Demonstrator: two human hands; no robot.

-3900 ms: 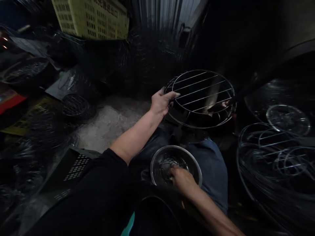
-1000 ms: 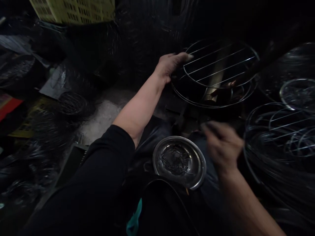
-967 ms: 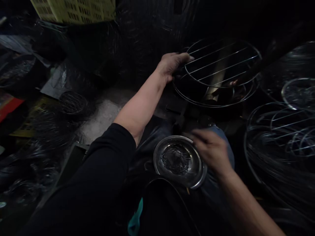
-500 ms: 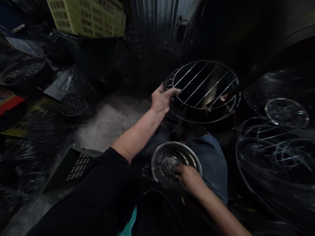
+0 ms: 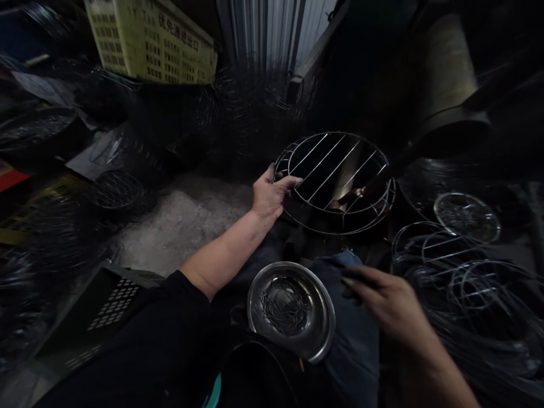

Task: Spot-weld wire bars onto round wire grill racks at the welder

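The left hand point(image 5: 271, 195) is gripping the near-left rim of a round wire rack point(image 5: 335, 181), fingers curled over the ring. The right hand point(image 5: 389, 303) is hovering over the lap with fingers pinched; what they are holding cannot be told. A steel bowl point(image 5: 291, 309) of small wire pieces point(image 5: 283, 303) is sitting just left of it, nearer than the rack ahead.
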